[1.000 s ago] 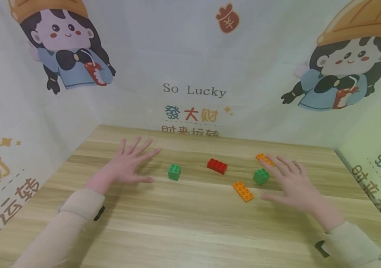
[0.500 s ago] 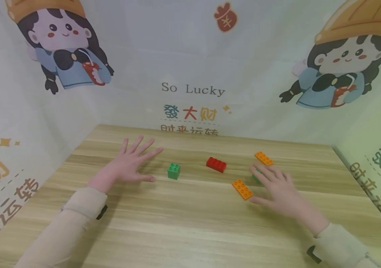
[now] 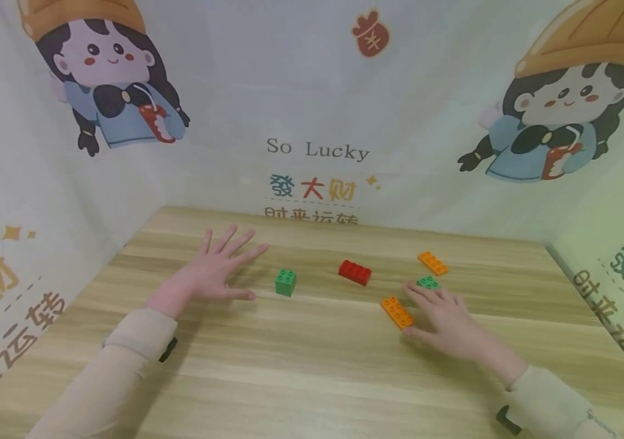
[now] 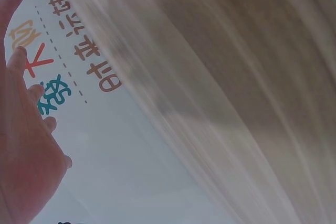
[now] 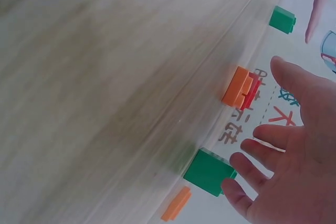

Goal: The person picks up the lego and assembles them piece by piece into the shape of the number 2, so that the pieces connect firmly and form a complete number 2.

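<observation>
With fingers spread, my left hand [image 3: 204,275] is over the table left of a green toy brick [image 3: 285,283], holding nothing. Over on the right, my right hand [image 3: 448,320] hovers beside a flat orange brick [image 3: 397,313], thumb and index finger extended near its right side. Contact with that brick cannot be made out in the head view; the right wrist view shows the fingers apart from the orange brick [image 5: 236,87]. A second green brick [image 3: 429,282] is partly hidden behind the right hand's fingers.
A red brick [image 3: 355,272] lies mid-table, and another flat orange brick [image 3: 433,263] lies behind the right green one. Printed cloth walls [image 3: 312,91] rise around the back and sides of the wooden table [image 3: 290,366].
My right hand has moved left and lower, from over the right green brick to beside the nearer orange one. The left hand has barely shifted, and the bricks stay where they were.
</observation>
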{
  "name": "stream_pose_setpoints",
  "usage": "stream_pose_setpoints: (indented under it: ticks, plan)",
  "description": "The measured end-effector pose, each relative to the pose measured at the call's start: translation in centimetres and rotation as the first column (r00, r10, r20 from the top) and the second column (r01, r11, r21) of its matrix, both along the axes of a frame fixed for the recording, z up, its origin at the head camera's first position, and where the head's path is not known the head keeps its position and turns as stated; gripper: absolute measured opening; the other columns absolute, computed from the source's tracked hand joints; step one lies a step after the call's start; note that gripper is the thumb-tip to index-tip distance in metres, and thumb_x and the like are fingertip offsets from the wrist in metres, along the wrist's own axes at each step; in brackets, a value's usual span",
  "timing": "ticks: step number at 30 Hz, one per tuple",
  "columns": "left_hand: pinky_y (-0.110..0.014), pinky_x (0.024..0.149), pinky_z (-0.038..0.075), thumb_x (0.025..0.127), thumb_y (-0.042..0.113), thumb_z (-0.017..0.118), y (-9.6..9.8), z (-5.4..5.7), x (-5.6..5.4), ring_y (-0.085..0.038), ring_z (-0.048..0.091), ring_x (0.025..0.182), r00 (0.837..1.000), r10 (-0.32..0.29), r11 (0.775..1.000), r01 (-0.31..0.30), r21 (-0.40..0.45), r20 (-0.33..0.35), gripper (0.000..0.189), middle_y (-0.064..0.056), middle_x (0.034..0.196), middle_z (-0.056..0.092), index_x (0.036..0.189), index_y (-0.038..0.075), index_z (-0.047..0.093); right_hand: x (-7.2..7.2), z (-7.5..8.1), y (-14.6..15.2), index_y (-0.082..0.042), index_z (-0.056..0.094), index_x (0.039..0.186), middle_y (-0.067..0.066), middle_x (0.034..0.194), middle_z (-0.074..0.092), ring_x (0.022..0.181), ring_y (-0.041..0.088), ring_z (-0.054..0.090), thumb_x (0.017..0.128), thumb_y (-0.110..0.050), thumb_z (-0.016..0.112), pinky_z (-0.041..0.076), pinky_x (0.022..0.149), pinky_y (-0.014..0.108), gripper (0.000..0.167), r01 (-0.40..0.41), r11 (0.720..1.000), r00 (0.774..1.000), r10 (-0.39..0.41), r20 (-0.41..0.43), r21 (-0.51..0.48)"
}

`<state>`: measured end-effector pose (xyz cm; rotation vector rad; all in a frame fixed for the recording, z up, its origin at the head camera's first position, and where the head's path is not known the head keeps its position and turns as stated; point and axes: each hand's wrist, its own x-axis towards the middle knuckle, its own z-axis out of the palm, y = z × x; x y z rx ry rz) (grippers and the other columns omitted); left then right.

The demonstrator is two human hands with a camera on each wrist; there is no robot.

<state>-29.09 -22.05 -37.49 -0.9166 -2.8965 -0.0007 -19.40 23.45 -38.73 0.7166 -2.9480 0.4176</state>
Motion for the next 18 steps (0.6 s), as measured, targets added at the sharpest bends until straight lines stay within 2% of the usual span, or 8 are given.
stream_pose_setpoints:
  ticks: [5,10,15,18]
  plan:
    - [-0.075,0.116,-0.004,0.081,0.067,0.066,0.0,0.1,-0.2,-0.046,0.0,0.153,1.0,0.003,1.0,-0.003,-0.003,-0.006,0.096,-0.009,0.168,0.006,0.158,0.033,0.019,-0.4,-0.3,0.0,-0.004,0.042,0.148,0.018,0.151,0.046,0.13,0.046,0.045,0.09,-0.039,0.07,0.035,0.102,0.071,0.073,-0.002,1.0,1.0,0.002,0.002,-0.008]
    - [-0.073,0.117,-0.004,0.081,0.068,0.066,0.1,0.1,-0.3,-0.044,-0.002,0.154,1.0,0.008,1.0,-0.008,0.006,0.021,0.096,-0.007,0.169,0.004,0.158,0.035,0.018,-0.5,-0.5,-0.1,-0.003,0.044,0.146,0.021,0.146,0.05,0.13,0.049,0.046,0.09,-0.038,0.069,0.032,0.105,0.075,0.071,-0.007,1.0,0.999,0.008,0.033,-0.022]
    - [-0.073,0.117,-0.005,0.081,0.067,0.066,0.4,0.1,-0.5,-0.044,0.0,0.154,0.999,0.006,1.0,-0.006,0.012,0.032,0.096,-0.006,0.169,0.005,0.157,0.036,0.018,-0.9,-0.6,-0.1,0.002,0.046,0.143,0.02,0.136,0.058,0.123,0.044,0.054,0.091,-0.037,0.069,0.044,0.104,0.065,0.068,-0.041,0.998,0.997,0.044,0.058,-0.053]
    - [-0.072,0.118,-0.004,0.081,0.067,0.066,0.6,0.2,-0.7,-0.044,0.002,0.154,1.0,0.0,1.0,0.0,0.011,0.016,0.096,-0.005,0.169,0.006,0.157,0.037,0.018,-1.2,-0.6,-0.1,0.002,0.05,0.14,0.017,0.124,0.062,0.106,0.031,0.061,0.09,-0.035,0.07,0.054,0.095,0.053,0.065,-0.054,0.997,0.996,0.058,0.072,-0.064]
